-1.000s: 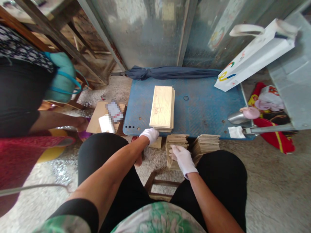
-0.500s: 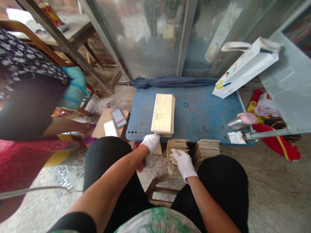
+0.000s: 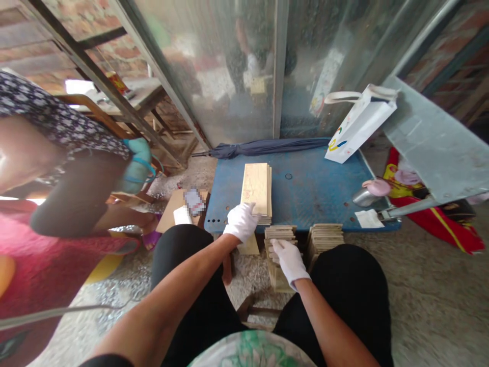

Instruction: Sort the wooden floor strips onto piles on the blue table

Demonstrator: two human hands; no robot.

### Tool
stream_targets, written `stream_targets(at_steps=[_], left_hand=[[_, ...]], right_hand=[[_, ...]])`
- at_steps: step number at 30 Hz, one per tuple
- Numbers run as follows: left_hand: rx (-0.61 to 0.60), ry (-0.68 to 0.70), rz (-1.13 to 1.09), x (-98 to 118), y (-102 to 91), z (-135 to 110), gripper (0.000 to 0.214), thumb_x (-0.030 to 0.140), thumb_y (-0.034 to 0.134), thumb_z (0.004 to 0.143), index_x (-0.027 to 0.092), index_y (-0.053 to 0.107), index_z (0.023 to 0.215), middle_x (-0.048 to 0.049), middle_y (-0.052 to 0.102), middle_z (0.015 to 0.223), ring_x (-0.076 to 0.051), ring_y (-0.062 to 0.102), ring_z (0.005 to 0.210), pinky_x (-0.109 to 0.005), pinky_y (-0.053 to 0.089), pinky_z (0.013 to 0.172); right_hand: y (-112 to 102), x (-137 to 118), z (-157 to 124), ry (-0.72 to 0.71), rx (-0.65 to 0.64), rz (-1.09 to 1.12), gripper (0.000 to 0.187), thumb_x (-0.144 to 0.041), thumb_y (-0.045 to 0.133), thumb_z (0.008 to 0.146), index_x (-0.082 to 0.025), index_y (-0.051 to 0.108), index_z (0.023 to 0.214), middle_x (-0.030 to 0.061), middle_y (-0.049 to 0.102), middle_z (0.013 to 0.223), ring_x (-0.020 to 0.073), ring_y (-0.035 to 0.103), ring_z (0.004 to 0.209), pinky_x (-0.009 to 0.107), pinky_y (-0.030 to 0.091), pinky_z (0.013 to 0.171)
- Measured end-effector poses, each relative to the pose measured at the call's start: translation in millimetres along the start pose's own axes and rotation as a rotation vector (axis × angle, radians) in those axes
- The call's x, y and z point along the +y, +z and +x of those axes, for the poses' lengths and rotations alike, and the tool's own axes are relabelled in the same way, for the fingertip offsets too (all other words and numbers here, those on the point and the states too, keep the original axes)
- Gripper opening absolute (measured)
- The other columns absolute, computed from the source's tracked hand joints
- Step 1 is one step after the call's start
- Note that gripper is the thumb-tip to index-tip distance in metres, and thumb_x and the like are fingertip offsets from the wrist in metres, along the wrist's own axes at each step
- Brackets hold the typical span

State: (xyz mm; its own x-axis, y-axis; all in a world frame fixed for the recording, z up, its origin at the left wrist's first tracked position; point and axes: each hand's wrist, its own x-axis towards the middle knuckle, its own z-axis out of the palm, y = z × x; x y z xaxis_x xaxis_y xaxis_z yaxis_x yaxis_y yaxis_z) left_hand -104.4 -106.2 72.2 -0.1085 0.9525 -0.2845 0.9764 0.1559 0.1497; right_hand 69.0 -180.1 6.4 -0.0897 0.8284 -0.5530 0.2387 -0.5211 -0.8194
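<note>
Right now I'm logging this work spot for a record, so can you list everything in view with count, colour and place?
flat board stack: one, pale wood, on the platform's near left part
platform: one, blue, ahead of the knees
upright board bundles: two, tan, below the platform's near edge
umbrella: one, dark blue, folded, along the platform's far edge
paper bag: one, white, far right corner of the platform
flask: one, metal with a pink cap, lying at the platform's right edge
tissue: one, white, near right corner
another person: one, patterned top, at left
left hand: white glove, on the flat board stack's near end
right hand: white glove, on the left upright bundle
</note>
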Motion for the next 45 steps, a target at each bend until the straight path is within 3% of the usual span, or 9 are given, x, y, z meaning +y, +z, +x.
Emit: stream_targets(at_steps=[6, 11, 15, 21, 27, 32, 38, 42, 45], left_hand=[[0.138, -0.286, -0.028, 8.1, -12.8, 36.2, 0.083, 0.07, 0.055, 0.069, 0.013, 0.043, 0.129, -0.0178, 0.053, 0.123, -0.034, 0.045, 0.119, -0.042, 0.041, 0.094], [0.032, -0.507, -0.154, 33.2, -4.4, 57.6, 0.108, 0.072, 0.06, 0.06, 0.011, 0.026, 0.142, -0.0242, 0.038, 0.136, -0.038, 0.039, 0.125, -0.048, 0.042, 0.092], [0.013, -0.53, -0.158, 42.7, 5.1, 70.8, 0.113, 0.072, 0.065, 0.055, 0.016, 0.022, 0.144, -0.024, 0.028, 0.143, -0.04, 0.036, 0.127, -0.047, 0.044, 0.09], [0.025, -0.552, -0.15, 39.3, 13.5, 82.6, 0.117, 0.066, 0.072, 0.052, 0.018, 0.02, 0.145, -0.0209, 0.043, 0.127, -0.038, 0.052, 0.111, -0.049, 0.047, 0.088], [-0.019, -0.564, -0.188, 38.8, 3.3, 83.8, 0.118, 0.063, 0.077, 0.045, 0.02, 0.026, 0.142, -0.0207, 0.046, 0.125, -0.039, 0.054, 0.112, -0.048, 0.048, 0.089], [-0.06, -0.539, -0.24, 27.6, -4.7, 81.7, 0.118, 0.063, 0.079, 0.041, 0.018, 0.031, 0.139, -0.0214, 0.049, 0.125, -0.038, 0.058, 0.109, -0.044, 0.05, 0.087], [-0.051, -0.49, -0.481, 0.3, -9.7, 53.9, 0.094, 0.064, 0.078, 0.046, 0.02, 0.046, 0.123, -0.0146, 0.062, 0.113, -0.031, 0.063, 0.1, -0.035, 0.051, 0.078], [0.002, -0.473, -0.647, -7.4, -11.5, 4.3, 0.076, 0.063, 0.076, 0.054, 0.023, 0.052, 0.113, -0.0075, 0.066, 0.105, -0.023, 0.065, 0.091, -0.029, 0.05, 0.074], [0.029, -0.481, -0.632, -0.6, -10.8, -36.8, 0.079, 0.06, 0.076, 0.057, 0.022, 0.048, 0.12, -0.0062, 0.067, 0.103, -0.022, 0.065, 0.091, -0.029, 0.05, 0.076]], right_hand=[[-2.2, -5.1, -1.5, 0.057, -0.04, -0.044, 0.049, -0.058, 0.05, 0.077, -0.015, 0.07, 0.088, 0.0099, 0.071, 0.083, 0.0219, 0.065, 0.071, 0.03, 0.05, 0.06], [1.4, 1.9, 0.4, 0.123, -0.079, 0.052, 0.051, -0.06, 0.053, 0.075, -0.015, 0.069, 0.093, 0.0094, 0.071, 0.083, 0.0219, 0.066, 0.071, 0.03, 0.051, 0.061], [4.3, 2.7, 1.4, 0.175, -0.089, 0.099, 0.053, -0.062, 0.055, 0.073, -0.016, 0.069, 0.095, 0.0098, 0.072, 0.084, 0.0227, 0.067, 0.072, 0.032, 0.052, 0.063], [1.4, -2.3, 2.0, 0.124, -0.09, 0.018, 0.05, -0.062, 0.054, 0.074, -0.017, 0.071, 0.087, 0.0113, 0.072, 0.086, 0.0264, 0.067, 0.084, 0.034, 0.052, 0.07], [2.8, -2.8, 1.5, 0.15, -0.099, 0.045, 0.05, -0.06, 0.052, 0.075, -0.016, 0.07, 0.09, 0.0107, 0.072, 0.082, 0.0243, 0.066, 0.073, 0.034, 0.051, 0.066], [1.0, -3.8, 1.6, 0.094, -0.069, 0.022, 0.044, -0.057, 0.053, 0.077, -0.017, 0.071, 0.084, 0.0088, 0.072, 0.079, 0.0233, 0.065, 0.076, 0.031, 0.05, 0.066], [-0.7, -5.1, 2.1, 0.068, -0.069, 0.057, 0.045, -0.057, 0.056, 0.077, -0.017, 0.072, 0.089, 0.0086, 0.072, 0.083, 0.0231, 0.065, 0.078, 0.033, 0.051, 0.07], [-2.5, -10.3, 2.8, 0.077, -0.087, 0.145, 0.052, -0.06, 0.055, 0.077, -0.015, 0.071, 0.097, 0.0094, 0.073, 0.089, 0.0235, 0.066, 0.081, 0.034, 0.052, 0.073], [-6.7, -23.1, -0.1, 0.02, -0.073, 0.173, 0.053, -0.061, 0.058, 0.076, -0.016, 0.071, 0.1, 0.0101, 0.072, 0.101, 0.0246, 0.065, 0.093, 0.035, 0.05, 0.084]])
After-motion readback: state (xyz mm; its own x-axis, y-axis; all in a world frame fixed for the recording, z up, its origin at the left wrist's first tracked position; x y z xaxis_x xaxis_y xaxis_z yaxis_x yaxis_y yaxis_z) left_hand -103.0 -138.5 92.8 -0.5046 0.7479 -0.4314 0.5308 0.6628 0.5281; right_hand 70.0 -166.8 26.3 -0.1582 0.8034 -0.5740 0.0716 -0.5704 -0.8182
